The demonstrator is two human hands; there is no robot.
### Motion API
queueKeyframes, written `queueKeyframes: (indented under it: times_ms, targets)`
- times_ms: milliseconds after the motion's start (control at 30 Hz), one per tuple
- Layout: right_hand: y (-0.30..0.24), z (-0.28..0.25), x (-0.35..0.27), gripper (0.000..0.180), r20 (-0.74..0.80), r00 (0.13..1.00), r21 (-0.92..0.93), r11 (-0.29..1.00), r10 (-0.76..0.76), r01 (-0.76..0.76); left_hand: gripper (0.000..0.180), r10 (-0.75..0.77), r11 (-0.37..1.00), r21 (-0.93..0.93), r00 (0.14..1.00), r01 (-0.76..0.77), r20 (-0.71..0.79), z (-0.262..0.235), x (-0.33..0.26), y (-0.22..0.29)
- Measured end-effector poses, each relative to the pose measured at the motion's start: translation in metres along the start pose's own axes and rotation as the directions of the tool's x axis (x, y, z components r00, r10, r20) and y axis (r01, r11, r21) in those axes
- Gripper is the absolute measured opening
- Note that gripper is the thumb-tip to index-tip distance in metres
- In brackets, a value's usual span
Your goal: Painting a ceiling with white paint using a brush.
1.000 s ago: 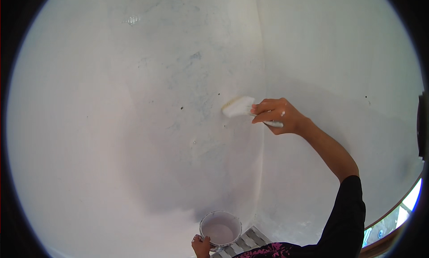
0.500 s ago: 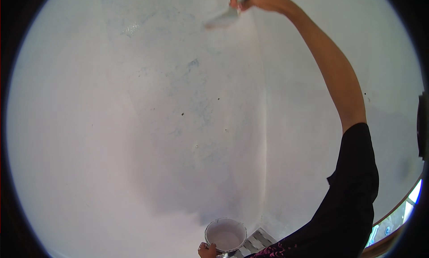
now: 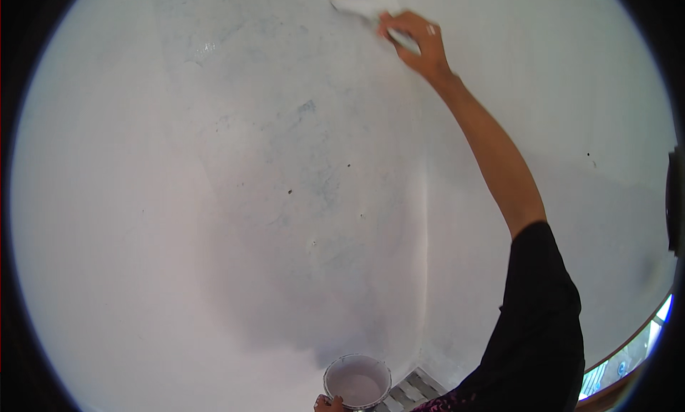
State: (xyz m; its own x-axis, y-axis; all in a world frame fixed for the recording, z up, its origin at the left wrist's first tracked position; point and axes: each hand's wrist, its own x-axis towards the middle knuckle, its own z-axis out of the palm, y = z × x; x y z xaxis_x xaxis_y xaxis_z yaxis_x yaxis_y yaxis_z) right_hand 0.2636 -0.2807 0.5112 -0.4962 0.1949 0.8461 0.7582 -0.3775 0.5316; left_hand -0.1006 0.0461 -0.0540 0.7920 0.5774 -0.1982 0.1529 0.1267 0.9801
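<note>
My right hand [image 3: 419,41] is raised high, its fingers closed around the handle of a wide paintbrush [image 3: 357,5]. The brush head points up and left over the white wall [image 3: 128,162], close to the inner corner; it is slightly blurred, and whether it touches the wall I cannot tell. At the bottom, my left hand [image 3: 329,403] grips the rim of a round paint bucket [image 3: 357,381] that has pale paint inside and dark smears on its edge. Most of that hand lies below the picture.
Bluish patches, a wet glint and a few small dark holes mark the wall. A second white wall [image 3: 492,283] meets it at a vertical corner. Beside the bucket shows a grey-and-white slatted panel [image 3: 410,390]. A bright opening [image 3: 621,362] with a brown edge is at the lower right.
My right hand has come down slightly, and the brush has swung from pointing down-left to pointing up-left. My right arm has shifted left. The bucket stays in my left hand.
</note>
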Motion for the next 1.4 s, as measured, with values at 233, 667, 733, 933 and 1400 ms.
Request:
queueKeyframes:
  times_ms: [233,667,733,933,1400]
  targets:
    - [-0.122,-0.032,-0.174,0.029,0.314,0.900,0.146,0.921,0.303,-0.361,0.022,0.225,0.962,0.151,0.973,-0.229,0.047,-0.038,0.053,-0.095]
    - [-0.106,-0.063,-0.085,0.035,0.251,0.931,0.118,0.947,0.264,-0.300,0.022,0.027,0.995,0.090,0.991,-0.039,0.133,0.005,0.019,-0.014]
    - [-0.078,-0.055,-0.057,0.033,0.197,0.956,0.089,0.967,0.217,-0.238,0.021,-0.039,0.998,0.047,0.983,0.031,0.179,0.013,0.006,0.004]
    - [-0.087,-0.040,-0.115,0.036,0.138,0.912,0.022,0.920,0.386,-0.392,0.022,-0.004,0.989,0.145,0.996,-0.010,0.093,0.010,0.005,-0.026]
    - [-0.316,-0.079,-0.355,0.022,0.436,0.347,0.034,0.371,0.830,-0.928,0.026,0.123,0.820,0.513,0.954,-0.253,0.274,0.009,0.044,-0.068]
